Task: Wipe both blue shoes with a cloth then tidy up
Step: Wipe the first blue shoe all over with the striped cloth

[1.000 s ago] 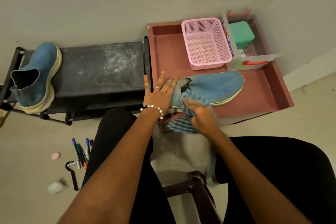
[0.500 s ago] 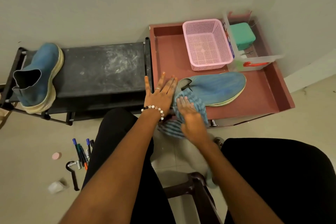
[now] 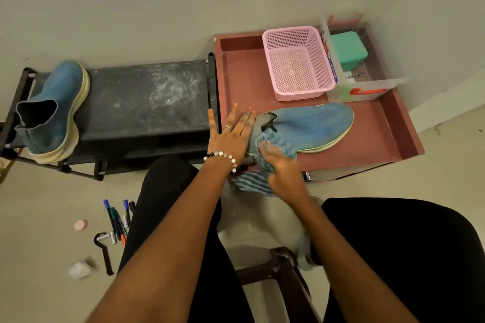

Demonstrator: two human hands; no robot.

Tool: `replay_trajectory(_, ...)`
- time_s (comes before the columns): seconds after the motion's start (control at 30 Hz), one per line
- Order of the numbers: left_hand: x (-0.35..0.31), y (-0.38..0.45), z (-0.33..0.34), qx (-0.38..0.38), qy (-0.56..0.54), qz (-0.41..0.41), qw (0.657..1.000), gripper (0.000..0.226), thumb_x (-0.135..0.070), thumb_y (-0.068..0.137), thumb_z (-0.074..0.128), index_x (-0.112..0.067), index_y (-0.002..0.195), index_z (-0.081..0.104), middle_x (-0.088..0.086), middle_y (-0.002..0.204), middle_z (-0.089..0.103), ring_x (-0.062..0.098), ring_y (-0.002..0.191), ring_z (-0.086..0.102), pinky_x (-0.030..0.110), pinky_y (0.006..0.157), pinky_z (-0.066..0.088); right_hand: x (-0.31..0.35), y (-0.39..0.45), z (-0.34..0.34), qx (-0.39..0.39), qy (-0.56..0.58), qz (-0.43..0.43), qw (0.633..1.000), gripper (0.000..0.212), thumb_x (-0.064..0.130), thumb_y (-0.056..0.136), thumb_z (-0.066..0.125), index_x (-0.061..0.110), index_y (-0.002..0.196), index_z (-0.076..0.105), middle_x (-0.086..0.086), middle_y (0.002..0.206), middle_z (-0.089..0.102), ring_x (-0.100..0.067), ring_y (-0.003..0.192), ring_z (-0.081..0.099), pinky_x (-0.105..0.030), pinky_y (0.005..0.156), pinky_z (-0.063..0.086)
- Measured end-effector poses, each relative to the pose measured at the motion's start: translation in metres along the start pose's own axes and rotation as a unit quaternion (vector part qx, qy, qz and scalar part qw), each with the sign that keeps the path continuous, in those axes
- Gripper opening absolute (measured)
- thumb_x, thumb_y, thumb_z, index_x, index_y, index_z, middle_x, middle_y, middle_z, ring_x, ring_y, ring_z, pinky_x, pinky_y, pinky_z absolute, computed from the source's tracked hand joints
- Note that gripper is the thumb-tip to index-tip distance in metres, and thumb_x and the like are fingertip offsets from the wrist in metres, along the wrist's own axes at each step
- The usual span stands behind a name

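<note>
Shoe (image 3: pixel 309 128) under our flat left hand (image 3: pixel 231 136) gets wiped; right hand (image 3: pixel 282 165) presses cloth (image 3: pixel 273 149), fingers blurred; second shoe (image 3: pixel 52 110) waits on the rack (image 3: pixel 147 102); tidying remains, we judge.

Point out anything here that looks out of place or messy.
Markers lie scattered on the floor beside a pink disc and a crumpled scrap. The black rack top shows whitish dusty smears.
</note>
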State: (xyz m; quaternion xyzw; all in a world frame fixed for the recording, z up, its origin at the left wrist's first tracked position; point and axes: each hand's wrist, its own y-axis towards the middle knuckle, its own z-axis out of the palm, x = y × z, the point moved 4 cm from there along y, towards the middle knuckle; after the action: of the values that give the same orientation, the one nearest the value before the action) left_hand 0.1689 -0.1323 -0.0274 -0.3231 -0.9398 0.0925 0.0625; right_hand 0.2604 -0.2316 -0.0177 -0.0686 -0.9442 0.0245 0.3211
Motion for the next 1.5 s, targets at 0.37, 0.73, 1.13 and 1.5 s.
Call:
replay_trajectory(0.37, 0.0, 0.001, 0.001, -0.021, 0.009, -0.004, 1.0, 0.088, -0.036, 0.092, 0.049, -0.02, 0.149, -0.016, -0.007, 0.16, -0.008, 0.024, 0.144, -0.021, 0.071, 0.1, -0.018, 0.011, 0.012, 0.008, -0.005, -0.009, 0.119, 0.993, 0.056, -0.011, 0.075, 0.044, -0.004, 0.13, 0.05, -0.022, 0.135, 0.05, -0.033, 0.128, 0.043, -0.038, 0.114, 0.028)
replay_trajectory(0.73, -0.001, 0.001, 0.001, -0.007, 0.011, -0.001, 1.0, 0.097, -0.043, 0.088, 0.055, -0.019, 0.149, -0.017, -0.006, 0.159, -0.011, 0.025, 0.143, -0.023, 0.07, 0.099, -0.019, 0.01, 0.012, -0.003, 0.019, -0.101, 0.136, 0.985, 0.058, -0.003, 0.081, 0.044, -0.004, 0.139, 0.036, -0.023, 0.143, 0.039, -0.033, 0.134, 0.032, -0.04, 0.116, 0.02)
replay_trajectory(1.13, -0.002, 0.002, 0.002, 0.001, 0.025, -0.002, 1.0, 0.101, -0.052, 0.086, 0.054, -0.019, 0.149, -0.018, -0.005, 0.159, -0.014, 0.023, 0.144, -0.022, 0.07, 0.099, -0.02, 0.006, 0.014, -0.003, 0.034, -0.081, 0.145, 0.986, 0.056, -0.003, 0.082, 0.046, -0.002, 0.138, 0.04, -0.02, 0.144, 0.04, -0.03, 0.136, 0.033, -0.039, 0.117, 0.02)
replay_trajectory(1.5, -0.004, 0.002, 0.003, 0.002, 0.024, -0.005, 1.0, 0.106, -0.058, 0.082, 0.055, -0.019, 0.149, -0.017, -0.005, 0.159, -0.013, 0.022, 0.144, -0.02, 0.07, 0.099, -0.02, 0.003, 0.024, -0.013, 0.066, -0.075, 0.094, 0.991, 0.067, 0.016, 0.071, 0.032, 0.0, 0.134, 0.047, -0.021, 0.14, 0.046, -0.035, 0.133, 0.038, -0.043, 0.115, 0.022)
